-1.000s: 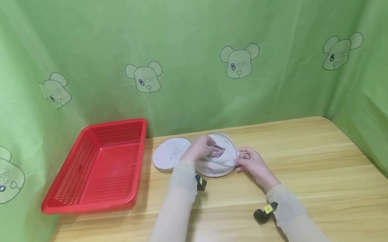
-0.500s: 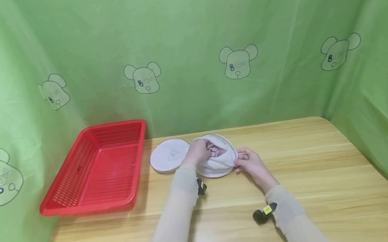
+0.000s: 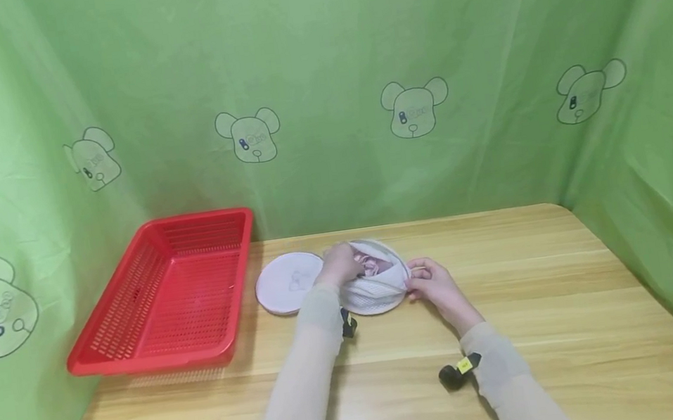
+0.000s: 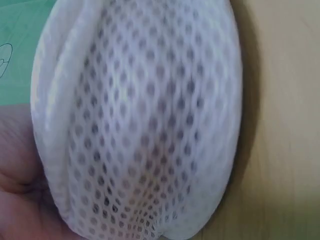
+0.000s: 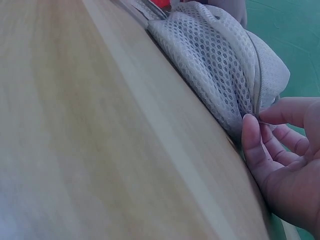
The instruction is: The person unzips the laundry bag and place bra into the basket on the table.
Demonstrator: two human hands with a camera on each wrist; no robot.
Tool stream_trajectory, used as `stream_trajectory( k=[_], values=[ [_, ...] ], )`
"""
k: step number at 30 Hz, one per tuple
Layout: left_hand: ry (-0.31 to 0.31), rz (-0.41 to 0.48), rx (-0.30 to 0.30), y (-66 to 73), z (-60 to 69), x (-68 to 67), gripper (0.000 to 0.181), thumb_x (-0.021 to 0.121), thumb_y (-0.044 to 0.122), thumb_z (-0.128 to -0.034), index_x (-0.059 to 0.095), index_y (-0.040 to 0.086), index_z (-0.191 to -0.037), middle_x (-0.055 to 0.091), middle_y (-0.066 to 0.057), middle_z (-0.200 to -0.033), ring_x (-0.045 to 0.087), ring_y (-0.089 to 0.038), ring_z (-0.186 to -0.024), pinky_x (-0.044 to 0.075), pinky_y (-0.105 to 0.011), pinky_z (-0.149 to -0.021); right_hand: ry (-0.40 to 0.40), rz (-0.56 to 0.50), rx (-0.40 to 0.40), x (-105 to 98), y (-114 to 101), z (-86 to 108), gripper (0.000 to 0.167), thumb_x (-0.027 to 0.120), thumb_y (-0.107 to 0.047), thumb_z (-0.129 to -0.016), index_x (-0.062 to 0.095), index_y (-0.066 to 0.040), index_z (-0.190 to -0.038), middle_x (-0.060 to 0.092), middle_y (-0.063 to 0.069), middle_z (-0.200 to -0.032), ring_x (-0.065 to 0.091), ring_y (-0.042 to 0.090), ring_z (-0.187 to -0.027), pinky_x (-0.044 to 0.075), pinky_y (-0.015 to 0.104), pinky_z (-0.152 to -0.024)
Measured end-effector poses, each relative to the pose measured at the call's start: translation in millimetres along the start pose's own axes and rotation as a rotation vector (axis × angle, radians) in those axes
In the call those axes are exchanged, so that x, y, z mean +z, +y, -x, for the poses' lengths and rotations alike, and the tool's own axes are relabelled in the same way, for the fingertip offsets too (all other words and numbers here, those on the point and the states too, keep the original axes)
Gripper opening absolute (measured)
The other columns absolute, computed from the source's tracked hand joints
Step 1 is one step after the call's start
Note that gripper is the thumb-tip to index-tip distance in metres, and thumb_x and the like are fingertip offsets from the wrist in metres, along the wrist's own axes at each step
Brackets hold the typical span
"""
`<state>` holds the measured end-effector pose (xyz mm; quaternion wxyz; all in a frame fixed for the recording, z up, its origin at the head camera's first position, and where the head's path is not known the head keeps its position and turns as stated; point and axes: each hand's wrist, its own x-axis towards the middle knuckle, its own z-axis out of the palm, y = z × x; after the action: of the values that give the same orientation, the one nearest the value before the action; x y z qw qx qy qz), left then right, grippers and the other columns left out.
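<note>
A round white mesh laundry bag (image 3: 376, 298) sits on the table, its top gaping. Pinkish folded fabric (image 3: 372, 264) shows inside. From the left, my left hand (image 3: 340, 264) grips the rim of the opening; its fingertips are partly hidden. In the left wrist view the holed mesh (image 4: 140, 115) fills most of the picture, with part of that hand (image 4: 20, 170) behind it. My right hand (image 3: 439, 290) pinches the bag's right edge. The right wrist view shows its thumb and forefinger together at the seam (image 5: 258, 107).
Left of the bag lies a flat round white piece (image 3: 285, 284) with a bear outline; whether it joins the bag cannot be told. A red plastic basket (image 3: 197, 218) stands further left on the wooden table (image 3: 550, 281). Green curtains (image 3: 314, 42) surround the table.
The bag's opening has spread wider, baring more pinkish fabric. The bag and the flat round piece have shifted slightly left and nearer. My right hand has hardly moved.
</note>
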<state>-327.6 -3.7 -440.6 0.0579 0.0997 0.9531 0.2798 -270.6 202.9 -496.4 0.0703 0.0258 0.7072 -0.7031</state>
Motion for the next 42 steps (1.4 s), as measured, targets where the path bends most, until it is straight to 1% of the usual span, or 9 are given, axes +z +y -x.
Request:
stream_trajectory(
  k=[4,7,16,20,23,26,28,36,42],
  values=[
    [-0.019,-0.003,-0.001,-2.7,-1.2,-2.4,0.016,0.078,0.016,-0.0774,0.066,0.007,-0.080,0.066,-0.004,-0.082,0.055,-0.019,-0.081,0.042,-0.039,-0.100,-0.003,0.006,-0.007,-0.3,-0.5,0.2,0.044,0.060,0.008,-0.085,0.044,0.006,-0.125,0.063,-0.002,-0.085,0.062,0.011,-0.068,0.058,0.024,-0.064],
    [-0.025,-0.007,0.011,-5.8,-1.8,-3.7,0.029,0.079,0.018,-0.0748,0.053,0.012,-0.064,0.052,0.002,-0.066,0.049,-0.016,-0.070,0.045,-0.035,-0.089,-0.007,0.013,-0.010,-0.7,-1.5,0.7,0.044,0.059,0.007,-0.085,0.043,0.006,-0.126,0.063,-0.002,-0.085,0.061,0.010,-0.069,0.058,0.024,-0.064],
    [-0.041,-0.023,-0.012,-4.4,0.6,-7.6,0.050,0.081,0.020,-0.0743,0.035,0.017,-0.056,0.034,0.006,-0.058,0.038,-0.013,-0.061,0.035,-0.025,-0.064,-0.015,0.010,-0.001,0.4,-6.9,3.6,0.045,0.058,0.008,-0.086,0.042,0.006,-0.128,0.063,-0.002,-0.086,0.061,0.011,-0.068,0.058,0.025,-0.065],
    [-0.038,-0.014,-0.002,-5.4,0.8,-7.9,0.037,0.081,0.019,-0.0744,0.047,0.012,-0.061,0.046,0.002,-0.064,0.045,-0.016,-0.067,0.042,-0.028,-0.072,-0.014,0.008,-0.008,-0.6,-4.4,1.5,0.045,0.058,0.008,-0.086,0.043,0.006,-0.128,0.063,-0.002,-0.086,0.061,0.010,-0.068,0.058,0.024,-0.065],
    [-0.032,0.030,0.002,-7.3,1.0,-7.0,0.019,0.081,0.018,-0.0740,0.067,0.006,-0.082,0.065,-0.004,-0.084,0.057,-0.021,-0.085,0.047,-0.034,-0.090,-0.015,0.008,-0.010,-1.1,-3.9,1.3,0.045,0.059,0.008,-0.085,0.042,0.007,-0.128,0.063,-0.003,-0.085,0.061,0.010,-0.068,0.058,0.024,-0.065],
    [-0.030,0.045,0.027,-9.3,0.5,-5.3,0.036,0.079,0.018,-0.0745,0.072,0.007,-0.108,0.072,-0.009,-0.109,0.061,-0.028,-0.106,0.043,-0.042,-0.104,-0.012,0.008,-0.009,-1.4,-3.1,1.0,0.045,0.059,0.008,-0.085,0.043,0.007,-0.127,0.063,-0.003,-0.085,0.061,0.011,-0.067,0.058,0.024,-0.064],
    [-0.035,0.027,0.041,-10.4,0.0,-4.0,0.040,0.078,0.019,-0.0759,0.071,0.008,-0.114,0.071,-0.010,-0.115,0.060,-0.031,-0.112,0.039,-0.043,-0.109,-0.012,0.010,-0.007,-1.3,-2.6,1.0,0.044,0.059,0.008,-0.085,0.043,0.007,-0.127,0.063,-0.003,-0.085,0.061,0.011,-0.067,0.058,0.024,-0.064],
    [-0.084,0.037,0.020,-11.8,1.9,-4.2,0.036,0.078,0.021,-0.0772,0.070,0.005,-0.108,0.070,-0.011,-0.110,0.060,-0.026,-0.101,0.046,-0.041,-0.101,-0.015,0.015,-0.001,0.0,-0.9,0.6,0.043,0.059,0.008,-0.085,0.044,0.006,-0.125,0.063,-0.002,-0.086,0.061,0.011,-0.068,0.058,0.024,-0.065],
    [-0.162,0.139,0.037,-11.5,4.0,-8.5,0.033,0.081,0.020,-0.0739,0.070,0.003,-0.100,0.068,-0.008,-0.092,0.057,-0.019,-0.082,0.050,-0.033,-0.085,-0.006,0.030,-0.002,0.8,-0.6,0.7,0.043,0.057,0.009,-0.084,0.044,0.006,-0.125,0.061,-0.002,-0.085,0.060,0.010,-0.067,0.058,0.023,-0.065]
  ],
)
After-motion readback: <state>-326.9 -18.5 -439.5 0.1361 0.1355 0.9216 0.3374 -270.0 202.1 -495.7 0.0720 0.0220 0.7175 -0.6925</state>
